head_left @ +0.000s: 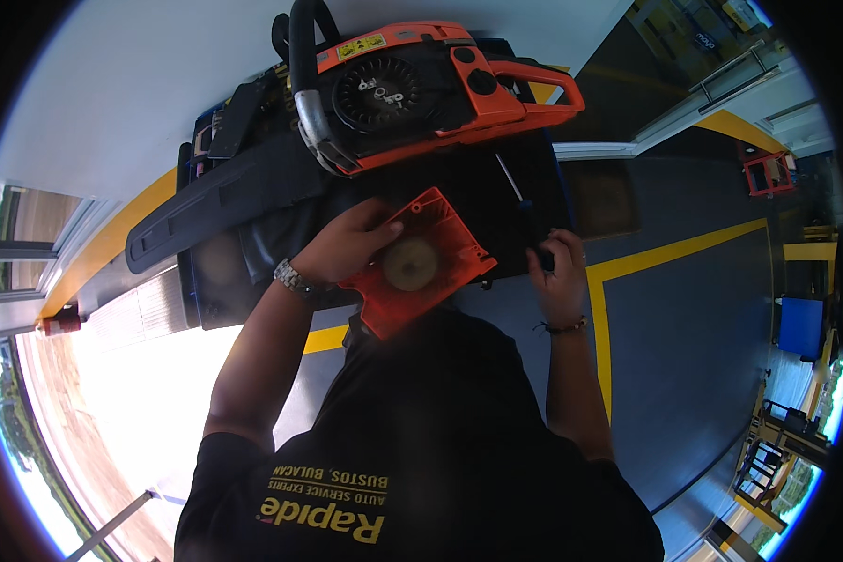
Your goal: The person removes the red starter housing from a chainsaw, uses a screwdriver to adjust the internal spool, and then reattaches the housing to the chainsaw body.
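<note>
An orange plastic chainsaw cover [459,245] with a pale round disc [411,263] on its inner side is held tilted in front of my body. My left hand [351,242] grips it by the left edge, thumb on the inner face. To its right, my right hand [558,272] has its fingers curled around the dark handle end of a screwdriver [510,178], whose thin shaft points away from me. That handle blends into the black surface. Beyond both hands lies the chainsaw [412,89], its black finned flywheel [380,92] exposed.
A black scabbard [225,201] covers the chainsaw's bar, reaching left past the edge of the black work surface [534,159]. A white wall or panel [159,84] stands behind. Grey floor with yellow lines [601,347] lies to the right, with a blue box [801,326] farther off.
</note>
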A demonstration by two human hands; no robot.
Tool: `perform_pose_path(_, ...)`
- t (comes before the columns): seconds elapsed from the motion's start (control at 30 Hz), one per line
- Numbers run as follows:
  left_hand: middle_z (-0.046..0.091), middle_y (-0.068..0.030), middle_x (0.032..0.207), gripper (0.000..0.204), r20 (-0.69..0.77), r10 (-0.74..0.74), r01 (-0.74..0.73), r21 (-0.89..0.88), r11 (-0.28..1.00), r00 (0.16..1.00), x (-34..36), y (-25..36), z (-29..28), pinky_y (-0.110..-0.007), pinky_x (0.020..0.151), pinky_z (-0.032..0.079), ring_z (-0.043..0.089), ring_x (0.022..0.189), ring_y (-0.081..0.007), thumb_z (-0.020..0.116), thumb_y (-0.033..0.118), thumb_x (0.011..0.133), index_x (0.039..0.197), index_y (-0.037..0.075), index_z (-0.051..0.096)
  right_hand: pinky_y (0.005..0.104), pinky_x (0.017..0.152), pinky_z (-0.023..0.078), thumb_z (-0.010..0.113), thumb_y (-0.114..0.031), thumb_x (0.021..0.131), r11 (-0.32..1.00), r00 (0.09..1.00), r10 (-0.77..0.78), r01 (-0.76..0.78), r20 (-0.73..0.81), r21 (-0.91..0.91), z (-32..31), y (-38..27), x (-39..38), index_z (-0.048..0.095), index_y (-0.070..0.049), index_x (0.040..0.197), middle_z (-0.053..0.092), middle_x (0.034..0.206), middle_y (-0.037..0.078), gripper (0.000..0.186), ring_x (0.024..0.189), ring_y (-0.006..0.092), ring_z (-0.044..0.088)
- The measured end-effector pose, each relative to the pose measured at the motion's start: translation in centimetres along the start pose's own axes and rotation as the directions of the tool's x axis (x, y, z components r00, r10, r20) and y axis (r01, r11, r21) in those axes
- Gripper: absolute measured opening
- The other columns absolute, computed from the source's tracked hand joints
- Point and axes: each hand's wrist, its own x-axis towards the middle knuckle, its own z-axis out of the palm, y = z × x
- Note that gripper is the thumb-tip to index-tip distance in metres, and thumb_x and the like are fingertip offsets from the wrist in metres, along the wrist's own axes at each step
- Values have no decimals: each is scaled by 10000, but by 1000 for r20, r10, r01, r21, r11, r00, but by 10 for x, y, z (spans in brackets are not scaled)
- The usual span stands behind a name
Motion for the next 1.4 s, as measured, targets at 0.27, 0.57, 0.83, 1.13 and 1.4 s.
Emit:
perform_pose_path(0.27, 608, -169, 1257, 502, 2, 116, -83, -685, 723, 993, -52, 53, 10, -366, 963, 521, 633, 1130, -234, 543, 214, 1017, 1433, -27, 398, 569, 1111, 354, 680, -293, 898, 956, 988, -130, 148, 87, -255, 6, -44, 19, 667, -68, 1109, 518, 1360, 172, 309, 1322, 401, 486)
perform_pose_path(0.57, 492, -244, 1421, 749, 68, 353, -20, -971, 239, 933, -79, 23, 41, -528, 1092, 428, 529, 1289, -382, 654, 282, 889, 1486, -32, 327, 498, 1149, 334, 688, -297, 912, 498, 996, 31, -87, 82, 863, -28, -95, 29, 485, -27, 1401, 496, 1406, 168, 594, 1350, 328, 487)
perform_pose_path(0.83, 383, -241, 1519, 946, 88, 588, 161, -984, -73, 804, -76, 5, 81, -580, 1123, 378, 435, 1374, -402, 704, 489, 828, 1536, 28, 278, 415, 1029, 458, 707, -250, 916, 631, 947, -184, -92, 263, 770, -58, -121, 44, 494, 21, 1378, 612, 1298, 170, 576, 1192, 267, 607)
perform_pose_path(1.13, 375, -243, 1523, 973, 151, 607, 188, -982, 2, 780, -75, 0, 87, -583, 1122, 378, 429, 1377, -408, 691, 522, 814, 1540, 32, 268, 375, 814, 556, 705, -172, 888, 807, 889, -405, 239, 212, 540, -76, -120, 75, 648, 15, 1172, 711, 938, 141, 345, 816, 221, 711)
perform_pose_path(1.4, 369, -245, 1526, 997, 186, 602, 219, -976, 18, 776, -86, -2, 92, -586, 1121, 378, 424, 1379, -413, 679, 551, 800, 1544, 37, 260, 260, 714, 502, 594, -136, 939, 679, 961, -1, -203, 277, 706, -97, -102, 67, 659, 36, 960, 686, 820, 120, 185, 702, 152, 645)
